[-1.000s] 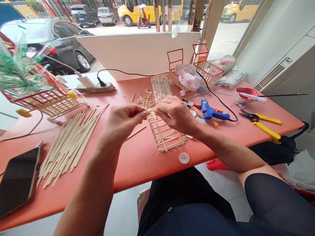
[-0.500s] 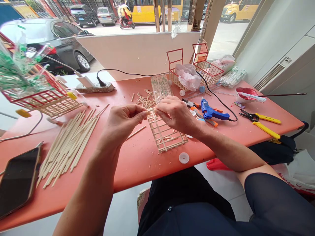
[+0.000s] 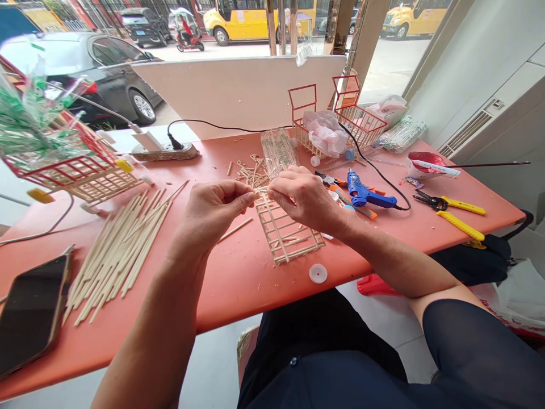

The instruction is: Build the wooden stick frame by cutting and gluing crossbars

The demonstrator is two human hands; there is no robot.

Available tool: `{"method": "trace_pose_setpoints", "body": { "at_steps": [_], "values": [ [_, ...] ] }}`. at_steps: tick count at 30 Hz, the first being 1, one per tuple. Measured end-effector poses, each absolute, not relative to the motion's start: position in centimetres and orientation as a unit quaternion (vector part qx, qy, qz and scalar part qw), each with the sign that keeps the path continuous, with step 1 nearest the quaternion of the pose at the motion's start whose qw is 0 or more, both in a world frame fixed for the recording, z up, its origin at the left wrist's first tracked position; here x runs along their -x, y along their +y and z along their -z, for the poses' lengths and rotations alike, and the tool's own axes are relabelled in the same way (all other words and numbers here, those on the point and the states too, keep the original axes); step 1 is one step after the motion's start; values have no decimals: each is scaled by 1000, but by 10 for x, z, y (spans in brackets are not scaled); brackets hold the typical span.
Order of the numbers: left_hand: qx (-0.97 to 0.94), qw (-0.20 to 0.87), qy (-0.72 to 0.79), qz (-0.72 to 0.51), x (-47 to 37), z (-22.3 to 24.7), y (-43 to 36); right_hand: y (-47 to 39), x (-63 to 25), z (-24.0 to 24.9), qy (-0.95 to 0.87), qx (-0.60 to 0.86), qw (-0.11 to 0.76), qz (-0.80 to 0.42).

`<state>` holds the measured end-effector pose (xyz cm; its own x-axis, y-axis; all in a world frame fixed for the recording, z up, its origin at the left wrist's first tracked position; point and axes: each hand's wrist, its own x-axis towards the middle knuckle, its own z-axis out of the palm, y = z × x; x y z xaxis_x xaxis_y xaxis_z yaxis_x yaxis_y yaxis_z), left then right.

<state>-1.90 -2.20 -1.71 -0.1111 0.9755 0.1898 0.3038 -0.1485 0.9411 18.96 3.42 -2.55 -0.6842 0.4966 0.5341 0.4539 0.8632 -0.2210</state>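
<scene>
A flat lattice of thin wooden sticks (image 3: 300,254) lies on the table in front of me. Both my hands meet over its far end. Thumb and forefinger of my left hand (image 3: 217,205) pinch the end of a pale stick at the lattice's far edge. Close beside it, my right hand (image 3: 304,196) is closed on the same edge, its fingertips pressed down by the left ones. My fingers cover most of that stick and its joint with the lattice. Loose stick offcuts (image 3: 255,173) are scattered just beyond my hands.
Loose long sticks (image 3: 119,250) and a phone (image 3: 32,312) lie left. To the right are a blue glue gun (image 3: 368,193) with a black cord, yellow-handled pliers (image 3: 462,224) and a red-stained cup (image 3: 426,165). Stick baskets (image 3: 361,125) stand behind; a white cap (image 3: 318,274) is near the edge.
My hands and the stick lattice show no visible movement. Outside the window, a red scooter and its rider have moved to the left.
</scene>
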Motion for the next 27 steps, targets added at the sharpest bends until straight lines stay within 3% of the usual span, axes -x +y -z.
{"method": "trace_pose_setpoints", "body": {
  "at_steps": [27],
  "values": [
    [-589, 328, 554, -489, 21, 20, -21, 32, -189, 24, -917, 261, 301, -38]
  ]
}}
